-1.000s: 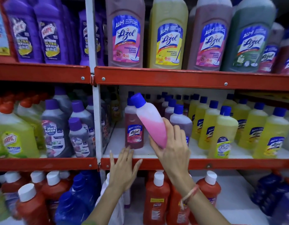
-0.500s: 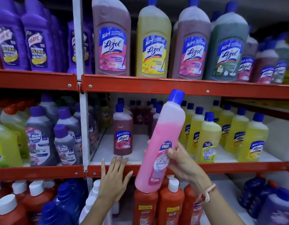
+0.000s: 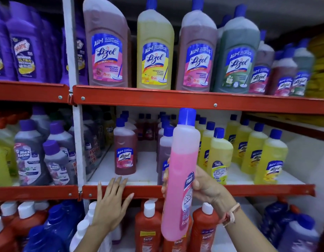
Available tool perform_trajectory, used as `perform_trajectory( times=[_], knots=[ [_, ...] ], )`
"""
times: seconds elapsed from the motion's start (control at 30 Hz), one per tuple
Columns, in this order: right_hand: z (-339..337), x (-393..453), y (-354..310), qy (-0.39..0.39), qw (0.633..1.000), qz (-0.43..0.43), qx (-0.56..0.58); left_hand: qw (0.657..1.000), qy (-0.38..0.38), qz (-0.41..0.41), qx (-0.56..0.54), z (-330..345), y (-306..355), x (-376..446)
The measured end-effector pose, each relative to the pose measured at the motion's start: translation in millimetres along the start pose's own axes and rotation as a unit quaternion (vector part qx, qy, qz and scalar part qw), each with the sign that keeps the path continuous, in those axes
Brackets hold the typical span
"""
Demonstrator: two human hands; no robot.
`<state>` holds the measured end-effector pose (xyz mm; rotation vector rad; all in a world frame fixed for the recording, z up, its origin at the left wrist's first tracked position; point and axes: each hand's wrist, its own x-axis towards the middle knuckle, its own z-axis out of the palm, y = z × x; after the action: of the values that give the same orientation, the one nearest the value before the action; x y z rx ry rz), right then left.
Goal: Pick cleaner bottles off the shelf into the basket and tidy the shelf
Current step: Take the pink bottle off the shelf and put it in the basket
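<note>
My right hand (image 3: 205, 187) grips a tall pink Bactin cleaner bottle (image 3: 179, 171) with a blue cap, held nearly upright in front of the middle shelf (image 3: 150, 191). My left hand (image 3: 112, 200) is spread flat, fingers apart, against the red front edge of that shelf, holding nothing. On the white shelf board stands a single brown-pink Lizol bottle (image 3: 124, 151) just behind my left hand. A purple-grey bottle (image 3: 164, 153) stands partly hidden behind the pink one. No basket is in view.
Yellow Lizol and Bactin bottles (image 3: 252, 153) fill the shelf's right side. Large Lizol bottles (image 3: 154, 50) line the upper shelf. Orange Bactin bottles (image 3: 148, 226) and blue bottles (image 3: 57, 228) stand below. A white upright post (image 3: 76, 124) separates purple Max Kleen bottles (image 3: 30, 155) at left.
My right hand drew the pink bottle off the shelf, turned it from a backward tilt to nearly upright, and lowered it toward me. My left hand stayed on the shelf edge.
</note>
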<state>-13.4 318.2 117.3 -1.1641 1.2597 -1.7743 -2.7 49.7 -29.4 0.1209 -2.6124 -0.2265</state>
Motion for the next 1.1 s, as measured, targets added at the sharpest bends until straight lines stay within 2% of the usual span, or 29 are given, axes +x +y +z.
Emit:
perform_trajectory(
  times=[0.07,0.13,0.2,0.27,0.3,0.4,0.47,0.77,0.97,1.1],
  knots=[
    [-5,-5,-2,0.014,1.0,0.003,-0.02,0.996,0.015,-0.061,-0.056,-15,18,3],
    [-8,-9,-3,0.045,0.998,-0.002,-0.039,0.978,0.063,-0.088,-0.178,-43,49,8],
    [-9,-13,-2,0.081,0.995,-0.021,-0.059,0.922,0.096,-0.072,-0.369,-93,89,15],
    [-6,-17,-2,0.12,0.989,-0.036,-0.08,0.85,0.069,-0.012,-0.522,-138,121,25],
    [-4,-19,-2,0.138,0.985,-0.042,-0.096,0.834,0.042,0.023,-0.55,-157,134,30],
    [0,-25,-3,0.184,0.971,-0.053,-0.146,0.832,0.012,0.115,-0.542,-187,163,19],
    [1,-31,-1,0.196,0.964,-0.057,-0.168,0.83,0.02,0.119,-0.545,-190,174,8],
    [-10,-61,41,0.219,0.953,0.007,-0.209,0.832,-0.021,0.022,-0.555,-147,170,-13],
    [-16,-90,96,0.218,0.954,0.093,-0.187,0.814,-0.088,-0.052,-0.571,-91,162,-42],
    [-20,-113,143,0.239,0.941,0.151,-0.187,0.802,-0.145,-0.102,-0.571,-47,153,-65]
  ],
)
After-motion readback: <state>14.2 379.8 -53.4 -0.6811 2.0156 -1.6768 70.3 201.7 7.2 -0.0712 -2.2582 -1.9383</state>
